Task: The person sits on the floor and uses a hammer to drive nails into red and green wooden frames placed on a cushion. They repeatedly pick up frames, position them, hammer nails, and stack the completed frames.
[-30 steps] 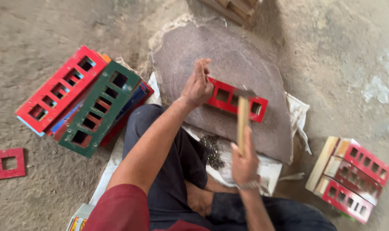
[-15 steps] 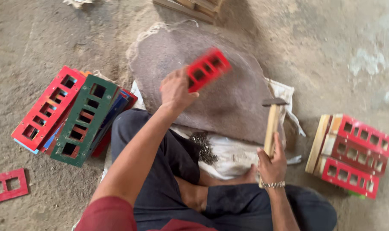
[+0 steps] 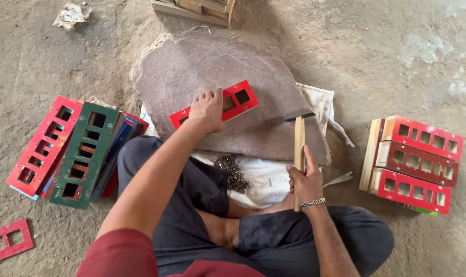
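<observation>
Left hand (image 3: 207, 109): palm down, fingers spread and curled over a red wooden strip with rectangular cut-outs (image 3: 233, 103), pressing it flat on a large flat stone slab (image 3: 202, 66). The strip lies tilted near the middle of the slab, toward its near edge, right end higher in view.

Right hand (image 3: 305, 179): fingers closed round the lower part of a wooden hammer handle; the hammer (image 3: 299, 141) stands upright, its dark metal head at the slab's right edge, just right of the strip and apart from it. A metal bracelet (image 3: 312, 203) circles the wrist.

The person sits cross-legged on the concrete floor (image 3: 397, 51), in dark trousers and a red sleeve. A white cloth (image 3: 274, 179) lies under the slab's near edge, with a heap of small dark nails (image 3: 233, 173) on it, between the two arms.

Left of the person: a leaning stack of cut-out strips, red (image 3: 43, 146), green (image 3: 84, 154) and blue. Far lower left: a short red cut-out piece (image 3: 7, 241). Right: a stack of assembled red pieces on pale wooden backing (image 3: 415, 164). Top edge: wooden planks (image 3: 192, 7). Upper left corner: crumpled scrap (image 3: 71, 14).
</observation>
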The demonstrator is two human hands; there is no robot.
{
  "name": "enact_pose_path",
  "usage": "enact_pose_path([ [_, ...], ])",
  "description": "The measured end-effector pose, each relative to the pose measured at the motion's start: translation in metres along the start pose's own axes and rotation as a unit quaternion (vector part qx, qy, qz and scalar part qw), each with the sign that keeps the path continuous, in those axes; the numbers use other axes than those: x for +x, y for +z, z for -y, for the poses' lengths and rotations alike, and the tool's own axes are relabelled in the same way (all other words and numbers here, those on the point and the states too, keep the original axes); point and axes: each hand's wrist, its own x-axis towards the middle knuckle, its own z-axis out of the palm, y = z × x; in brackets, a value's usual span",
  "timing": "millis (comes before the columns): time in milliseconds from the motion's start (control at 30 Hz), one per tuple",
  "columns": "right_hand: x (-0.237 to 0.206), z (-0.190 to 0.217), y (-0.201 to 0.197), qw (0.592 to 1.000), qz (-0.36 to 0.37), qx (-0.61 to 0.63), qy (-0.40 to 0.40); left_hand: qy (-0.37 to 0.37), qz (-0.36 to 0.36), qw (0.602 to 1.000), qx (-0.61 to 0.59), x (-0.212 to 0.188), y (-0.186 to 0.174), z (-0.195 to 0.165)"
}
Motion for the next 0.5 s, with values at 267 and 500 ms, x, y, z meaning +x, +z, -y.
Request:
enact_pose_path([
  [267,0.002,-0.003,0.002,1.0,0.004,0.014,-0.002,0.076,0.097,0.992,-0.026,-0.003,-0.011,0.0],
  [500,0.0,0.0,0.001,1.0,0.016,0.021,-0.015,0.204,0.068,0.972,-0.096,-0.045,0.021,-0.032],
])
